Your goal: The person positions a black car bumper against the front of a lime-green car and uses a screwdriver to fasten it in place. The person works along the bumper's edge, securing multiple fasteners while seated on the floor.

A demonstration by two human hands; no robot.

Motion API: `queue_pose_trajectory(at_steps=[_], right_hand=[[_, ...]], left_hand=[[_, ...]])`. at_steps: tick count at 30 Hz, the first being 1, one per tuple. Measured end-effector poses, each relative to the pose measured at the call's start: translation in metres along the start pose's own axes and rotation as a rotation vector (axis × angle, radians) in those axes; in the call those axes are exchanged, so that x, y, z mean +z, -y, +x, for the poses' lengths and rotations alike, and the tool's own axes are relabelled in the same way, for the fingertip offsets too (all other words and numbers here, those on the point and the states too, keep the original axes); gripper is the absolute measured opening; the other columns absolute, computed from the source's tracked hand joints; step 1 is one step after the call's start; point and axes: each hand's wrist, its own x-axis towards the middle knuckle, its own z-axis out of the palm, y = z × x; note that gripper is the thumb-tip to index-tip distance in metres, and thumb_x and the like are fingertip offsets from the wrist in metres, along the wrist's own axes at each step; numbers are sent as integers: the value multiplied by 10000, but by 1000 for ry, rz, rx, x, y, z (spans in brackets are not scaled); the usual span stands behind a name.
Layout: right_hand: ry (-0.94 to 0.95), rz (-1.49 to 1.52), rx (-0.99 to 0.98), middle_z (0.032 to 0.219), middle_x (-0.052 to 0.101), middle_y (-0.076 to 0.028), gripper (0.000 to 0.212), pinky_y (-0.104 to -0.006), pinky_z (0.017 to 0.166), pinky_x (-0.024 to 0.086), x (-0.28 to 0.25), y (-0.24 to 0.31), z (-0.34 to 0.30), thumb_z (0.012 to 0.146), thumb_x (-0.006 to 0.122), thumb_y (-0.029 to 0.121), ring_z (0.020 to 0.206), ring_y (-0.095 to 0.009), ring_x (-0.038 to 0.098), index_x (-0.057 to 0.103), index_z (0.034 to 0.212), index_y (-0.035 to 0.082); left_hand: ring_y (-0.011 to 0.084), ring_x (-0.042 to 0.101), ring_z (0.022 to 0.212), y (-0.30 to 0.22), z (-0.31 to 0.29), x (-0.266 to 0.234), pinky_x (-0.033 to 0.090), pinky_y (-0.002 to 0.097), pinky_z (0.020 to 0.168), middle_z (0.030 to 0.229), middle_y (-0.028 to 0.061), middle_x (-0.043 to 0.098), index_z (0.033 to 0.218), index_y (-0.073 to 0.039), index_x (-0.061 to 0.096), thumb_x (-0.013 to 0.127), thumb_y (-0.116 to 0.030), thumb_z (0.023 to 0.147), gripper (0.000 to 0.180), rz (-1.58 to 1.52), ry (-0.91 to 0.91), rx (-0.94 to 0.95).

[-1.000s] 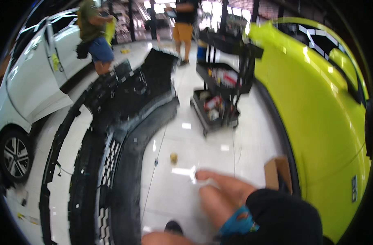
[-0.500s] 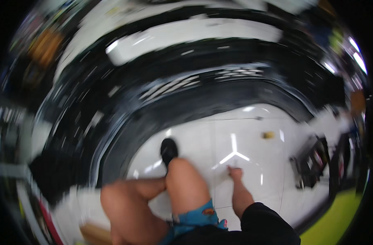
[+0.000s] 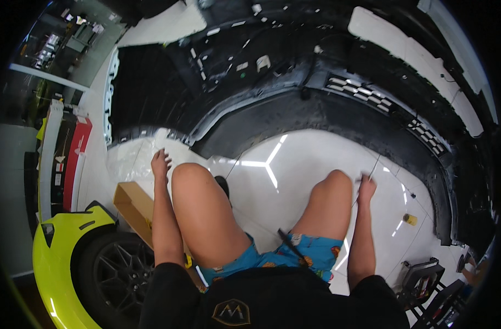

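Note:
A large black car bumper point(image 3: 272, 112) lies on the floor in front of me, its hollow inner side towards me, curving around my knees. My left hand point(image 3: 160, 163) hangs beside my left knee, near the bumper's left end, with its fingers apart and loosely curled. It touches nothing. Beside my right knee, my right hand point(image 3: 366, 189) is closed in a pinch, apart from the bumper. A thin line shows at its fingertips, and I cannot tell whether it is a held thing or a floor joint. Clear plastic sheeting point(image 3: 132, 160) lies near the left hand.
An open cardboard box point(image 3: 131, 200) stands at my left, next to a yellow-green car's fender point(image 3: 53, 257) and black wheel point(image 3: 121, 277). On the right are a yellow tape roll point(image 3: 410, 219) and a dark case point(image 3: 423, 277). A red box point(image 3: 79, 140) stands far left.
The view has turned and sharpened. My left hand has come into view by the left knee. My legs have spread apart, and my right hand is now by the right knee.

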Motion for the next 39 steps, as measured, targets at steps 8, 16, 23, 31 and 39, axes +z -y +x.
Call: queue_pose_trajectory(at_steps=[8,16,23,31,39], right_hand=[[521,180,-637,791,662,-39,230,-255,673,472,211,252,-98,940,605,160,701,-101,599,688,1066,-14],[887,-104,-398,879,703,-151,256,-377,788,519,355,206,-230,904,600,188,840,-284,681,693,1055,3],[1081,-583,-1144,1350,526,-219,486,-458,773,569,399,175,-239,884,647,246,873,-380,694,538,1338,111],[1012,-618,-1181,1448,310,-433,681,-422,719,594,466,190,-279,906,600,246,860,-399,719,322,1468,-20],[807,-555,-1296,1356,320,-524,597,-379,587,589,491,161,-284,905,490,166,748,-388,730,351,1419,-104]], left_hand=[[289,562,1186,6,19,41,469,433,936,1375,118,553,1392,-55,501,482,-437,1010,541,-369,138,-67],[325,509,1274,-85,-40,38,348,426,1090,1364,158,555,1448,-2,395,530,-300,947,598,-607,241,557],[133,570,825,-69,-11,57,497,284,843,906,65,596,1055,32,620,602,-527,958,568,91,149,268],[165,646,891,-54,-4,65,559,307,821,963,102,650,1078,46,625,581,-509,973,567,107,183,98],[163,650,882,-60,-19,90,593,322,759,1004,91,646,1125,23,598,556,-413,1010,454,-3,48,148]])
